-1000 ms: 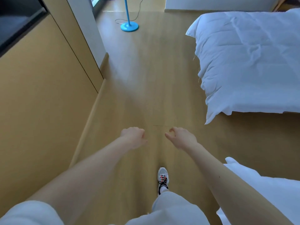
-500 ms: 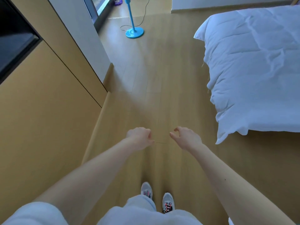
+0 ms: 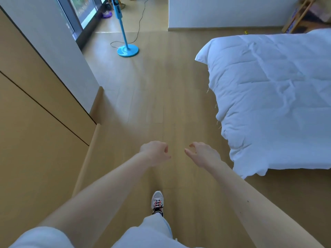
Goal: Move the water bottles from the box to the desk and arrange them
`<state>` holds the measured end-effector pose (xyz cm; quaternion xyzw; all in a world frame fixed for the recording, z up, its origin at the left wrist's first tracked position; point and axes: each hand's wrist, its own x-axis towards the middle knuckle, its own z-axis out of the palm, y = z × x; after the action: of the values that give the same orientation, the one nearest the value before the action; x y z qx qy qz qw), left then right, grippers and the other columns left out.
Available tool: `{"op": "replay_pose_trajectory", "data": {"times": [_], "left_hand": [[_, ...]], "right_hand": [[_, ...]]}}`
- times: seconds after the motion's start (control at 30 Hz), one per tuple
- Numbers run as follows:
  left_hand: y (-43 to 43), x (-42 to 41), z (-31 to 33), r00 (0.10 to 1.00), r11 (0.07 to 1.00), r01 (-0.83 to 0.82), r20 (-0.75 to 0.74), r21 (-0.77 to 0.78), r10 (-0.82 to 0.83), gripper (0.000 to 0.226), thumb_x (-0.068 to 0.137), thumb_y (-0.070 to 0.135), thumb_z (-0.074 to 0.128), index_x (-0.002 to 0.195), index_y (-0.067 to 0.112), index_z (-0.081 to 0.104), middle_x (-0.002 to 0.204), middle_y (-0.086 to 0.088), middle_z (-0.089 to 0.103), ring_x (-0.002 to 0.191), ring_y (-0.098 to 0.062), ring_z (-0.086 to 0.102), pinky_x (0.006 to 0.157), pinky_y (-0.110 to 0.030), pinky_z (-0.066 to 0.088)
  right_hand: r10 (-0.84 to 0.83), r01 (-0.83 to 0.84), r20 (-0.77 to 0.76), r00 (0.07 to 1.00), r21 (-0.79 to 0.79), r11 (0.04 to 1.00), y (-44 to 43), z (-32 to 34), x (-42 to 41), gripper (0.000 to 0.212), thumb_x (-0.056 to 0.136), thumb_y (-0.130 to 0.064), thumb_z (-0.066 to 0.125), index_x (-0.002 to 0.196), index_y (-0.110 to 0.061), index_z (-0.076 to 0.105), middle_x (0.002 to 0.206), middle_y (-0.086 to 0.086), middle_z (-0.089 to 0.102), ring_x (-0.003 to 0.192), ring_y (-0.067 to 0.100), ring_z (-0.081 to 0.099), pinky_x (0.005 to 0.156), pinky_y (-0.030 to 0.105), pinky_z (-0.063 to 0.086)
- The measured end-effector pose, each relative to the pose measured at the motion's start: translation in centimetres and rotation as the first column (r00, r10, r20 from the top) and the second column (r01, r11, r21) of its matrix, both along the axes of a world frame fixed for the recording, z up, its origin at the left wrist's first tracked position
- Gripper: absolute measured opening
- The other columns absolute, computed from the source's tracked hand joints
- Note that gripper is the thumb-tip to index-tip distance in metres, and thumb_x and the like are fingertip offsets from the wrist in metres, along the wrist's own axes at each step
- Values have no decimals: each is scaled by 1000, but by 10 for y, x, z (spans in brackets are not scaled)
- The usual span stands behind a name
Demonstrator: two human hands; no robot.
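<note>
One white-quilted bed (image 3: 268, 95) anchors the room; left of it stand a blue fan (image 3: 127, 49), then the left hand (image 3: 155, 153), curled empty, the right hand (image 3: 204, 154), loosely bent, and a sneaker (image 3: 157, 203). Water bottles are out of view.

1. The single view sits at head height on the person; it looks forward and steeply down onto the wooden floor (image 3: 152, 90); the field is wide.
2. Nearest the lens are both forearms, rising from the bottom corners; the left hand (image 3: 155, 153) and right hand (image 3: 204, 154) lie just below centre; a shoe (image 3: 157, 202) shows beneath them.
3. It faces along the room; cabinet (image 3: 35, 140) at the left edge; bed (image 3: 268, 95) on the right; blue fan stand (image 3: 127, 51) and window (image 3: 84, 9) far off at the top.
</note>
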<state>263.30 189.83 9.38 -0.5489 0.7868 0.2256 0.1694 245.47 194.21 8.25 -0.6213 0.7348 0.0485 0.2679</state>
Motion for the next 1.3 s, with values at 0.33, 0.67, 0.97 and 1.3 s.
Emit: {"op": "replay_pose_trajectory", "data": {"times": [0.33,0.67,0.97,1.3], "left_hand": [[-172,18,0,997,999,46,-64,-2,-46,42,95,47,50,127,21,53,127,-2,57,115,-22,55,87,-35,46],[-287,3,-8,995,997,78,-65,-20,-79,41,95,48,50,126,22,53,128,-2,56,117,-23,52,89,-35,44],[-434,-34,1,1000,1000,-19,0,-4,19,39,94,46,52,124,22,54,127,-2,56,116,-23,54,91,-34,47],[-585,-99,14,996,998,-69,52,-14,69,38,95,46,49,125,22,53,128,0,54,113,-21,54,83,-32,45]], "right_hand": [[-25,24,-57,998,-28,999,-176,16,25,52,99,-52,36,140,-22,44,143,2,47,127,21,47,100,38,41],[-25,24,-119,993,-7,1000,-289,15,-1,52,99,-53,34,141,-24,42,143,1,47,129,21,45,95,37,39],[61,-63,-57,997,-30,998,-449,10,-49,52,100,-52,33,142,-22,41,146,2,44,131,22,43,102,39,39],[93,-93,-9,996,-63,994,-615,19,-120,53,100,-52,34,142,-21,42,144,4,47,131,24,45,102,41,40]]}}
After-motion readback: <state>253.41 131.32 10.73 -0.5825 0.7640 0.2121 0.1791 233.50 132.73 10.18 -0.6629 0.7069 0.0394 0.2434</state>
